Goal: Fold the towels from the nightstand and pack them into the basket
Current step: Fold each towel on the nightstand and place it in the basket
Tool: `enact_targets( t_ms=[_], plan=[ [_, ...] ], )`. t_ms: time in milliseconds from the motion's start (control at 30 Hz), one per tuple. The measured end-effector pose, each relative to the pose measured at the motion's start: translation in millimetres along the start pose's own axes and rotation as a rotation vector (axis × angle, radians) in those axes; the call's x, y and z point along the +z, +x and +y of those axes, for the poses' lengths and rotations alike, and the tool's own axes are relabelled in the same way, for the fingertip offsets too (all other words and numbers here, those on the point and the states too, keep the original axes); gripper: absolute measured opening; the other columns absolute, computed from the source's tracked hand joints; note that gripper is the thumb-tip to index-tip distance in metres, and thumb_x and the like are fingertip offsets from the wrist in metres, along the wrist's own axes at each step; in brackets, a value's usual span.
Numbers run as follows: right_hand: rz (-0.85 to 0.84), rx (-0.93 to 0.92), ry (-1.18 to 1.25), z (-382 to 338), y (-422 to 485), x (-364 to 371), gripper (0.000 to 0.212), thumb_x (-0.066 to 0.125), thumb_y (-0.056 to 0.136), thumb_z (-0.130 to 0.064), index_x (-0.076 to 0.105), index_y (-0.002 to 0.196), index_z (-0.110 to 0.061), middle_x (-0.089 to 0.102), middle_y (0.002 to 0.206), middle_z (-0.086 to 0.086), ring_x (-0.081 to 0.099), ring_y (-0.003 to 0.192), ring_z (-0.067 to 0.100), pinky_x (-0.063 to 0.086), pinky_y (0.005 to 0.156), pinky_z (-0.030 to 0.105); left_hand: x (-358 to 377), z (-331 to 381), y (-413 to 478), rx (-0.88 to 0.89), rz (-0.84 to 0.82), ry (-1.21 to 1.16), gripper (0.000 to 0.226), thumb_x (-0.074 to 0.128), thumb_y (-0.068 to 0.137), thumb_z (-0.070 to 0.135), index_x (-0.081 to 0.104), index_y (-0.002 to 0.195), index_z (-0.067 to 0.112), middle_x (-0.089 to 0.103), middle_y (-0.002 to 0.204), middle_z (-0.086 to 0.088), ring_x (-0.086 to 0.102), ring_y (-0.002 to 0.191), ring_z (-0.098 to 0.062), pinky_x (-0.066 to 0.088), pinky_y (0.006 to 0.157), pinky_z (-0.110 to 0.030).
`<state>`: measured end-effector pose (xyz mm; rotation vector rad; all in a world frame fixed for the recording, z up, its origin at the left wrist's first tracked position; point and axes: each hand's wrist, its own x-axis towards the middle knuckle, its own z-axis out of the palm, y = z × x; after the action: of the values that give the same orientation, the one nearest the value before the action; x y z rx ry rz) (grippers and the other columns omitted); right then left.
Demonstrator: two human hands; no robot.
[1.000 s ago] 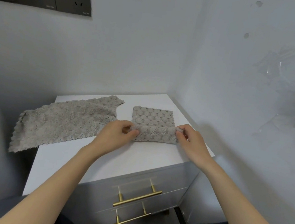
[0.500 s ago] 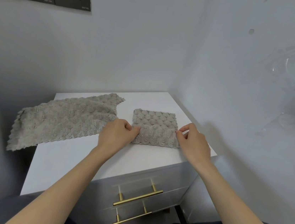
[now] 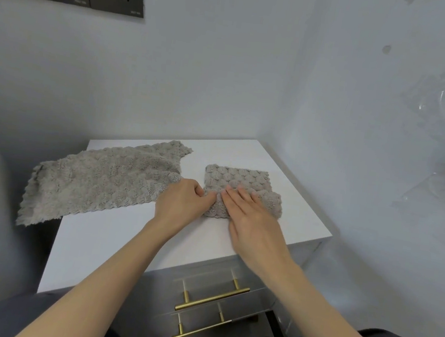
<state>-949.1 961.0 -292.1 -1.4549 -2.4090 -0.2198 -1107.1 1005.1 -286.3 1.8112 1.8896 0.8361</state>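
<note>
Folded towel [image 3: 244,183] lies flat on the nightstand [image 3: 123,240] top, right of centre, near the R wall. Its long axis runs roughly L–R, w/ a thicker doubled layer along the near edge. R hand [image 3: 252,216] rests on its near-L part, fingers straight & together, pressing down. L hand [image 3: 180,202], fingers curled, pinches the towel's L edge; the two hands sit just beside each other. Unfolded towel [image 3: 102,181] is spread just L of the L hand, long axis diagonal from back-centre to front-L, its L end hanging off the top's edge. Two drawers [image 3: 202,280] below w/ gold handles, both closed, contents hidden.
</note>
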Motion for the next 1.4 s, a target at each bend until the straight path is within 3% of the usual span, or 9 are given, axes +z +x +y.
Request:
enact_targets(
  t_ms=[100,367,533,733,933,1067,1167,1300,1400],
  plan=[
    [-0.058,0.009,-0.021,3.3,-1.8,3.2,0.054,0.032,0.101,-0.011,0.016,0.153,-0.015,0.014,0.16,-0.001,0.006,0.148,0.015,-0.01,0.115,0.024,0.2,-0.1,-0.2,0.002,-0.003,-0.005,0.031,0.059,0.084,0.043,0.06,0.076,0.013,0.062,0.07,0.002,0.062,0.076,-0.021,0.045,0.064,-0.03],
    [-0.068,0.116,-0.065,25.5,-13.0,-1.4,0.05,0.025,0.105,-0.026,0.014,0.153,-0.022,0.013,0.16,-0.007,0.007,0.147,0.007,-0.011,0.108,0.015,0.8,-1.8,-0.9,0.011,-0.008,0.039,0.025,0.056,0.086,0.042,0.05,0.073,0.021,0.056,0.07,0.009,0.056,0.074,-0.016,0.037,0.057,-0.026],
    [-0.07,0.184,-0.063,38.6,-19.7,-6.2,0.051,0.027,0.104,-0.031,0.016,0.153,-0.023,0.015,0.16,-0.008,0.01,0.146,0.007,-0.006,0.108,0.015,-0.9,-0.3,-5.6,0.107,0.075,0.033,0.02,0.057,0.088,0.037,0.051,0.094,0.019,0.056,0.089,0.008,0.055,0.08,-0.015,0.037,0.058,-0.028],
    [-0.073,0.192,-0.009,45.7,-20.1,-4.6,0.051,0.03,0.104,-0.026,0.016,0.153,-0.025,0.016,0.159,-0.01,0.012,0.146,0.006,0.002,0.11,0.015,-4.9,-1.0,-16.0,0.585,0.159,0.215,0.019,0.051,0.096,0.015,0.066,0.108,0.013,0.061,0.109,0.0,0.053,0.098,-0.023,0.045,0.078,-0.038],
    [-0.078,0.23,0.113,56.4,-18.6,-9.1,0.06,0.038,0.097,-0.009,0.025,0.15,-0.033,0.025,0.156,-0.015,0.022,0.143,0.004,0.032,0.106,0.024,-12.5,-14.8,-16.0,0.617,-0.019,0.346,0.048,0.053,0.088,0.018,0.051,0.136,0.02,0.053,0.137,0.008,0.044,0.127,-0.014,0.034,0.105,-0.03],
    [-0.084,0.24,0.15,59.1,-18.1,-6.7,0.056,0.037,0.099,-0.012,0.026,0.149,-0.035,0.025,0.155,-0.016,0.019,0.144,0.005,0.032,0.107,0.026,-9.2,-14.4,-15.7,0.575,0.034,0.296,0.041,0.055,0.089,0.028,0.054,0.13,0.021,0.06,0.126,0.006,0.05,0.119,-0.015,0.038,0.1,-0.03],
    [-0.06,0.266,0.185,62.8,-18.3,-5.3,0.05,0.037,0.099,-0.017,0.031,0.147,-0.03,0.037,0.15,-0.01,0.032,0.138,0.012,0.037,0.101,0.03,-5.1,-14.5,-14.2,0.537,0.031,0.244,0.037,0.055,0.087,0.022,0.057,0.124,0.017,0.063,0.117,0.002,0.052,0.112,-0.019,0.041,0.092,-0.03],
    [-0.032,0.309,0.279,66.8,-16.0,-2.2,0.037,0.04,0.099,-0.02,0.044,0.136,-0.021,0.058,0.115,0.002,0.052,0.108,0.019,0.038,0.077,0.027,-7.7,-15.1,-10.8,0.468,-0.047,0.072,0.023,0.057,0.088,0.022,0.059,0.111,0.022,0.064,0.104,0.004,0.053,0.1,-0.017,0.043,0.081,-0.033],
    [0.026,0.374,0.453,71.3,-11.8,-6.4,0.022,0.045,0.098,-0.021,0.056,0.117,-0.019,0.056,0.094,-0.003,0.049,0.089,0.013,0.03,0.065,0.018,-12.4,-16.5,-5.9,0.391,-0.117,-0.046,0.006,0.061,0.09,0.029,0.06,0.096,0.028,0.061,0.088,0.011,0.05,0.076,-0.002,0.036,0.064,-0.024]
  ],
)
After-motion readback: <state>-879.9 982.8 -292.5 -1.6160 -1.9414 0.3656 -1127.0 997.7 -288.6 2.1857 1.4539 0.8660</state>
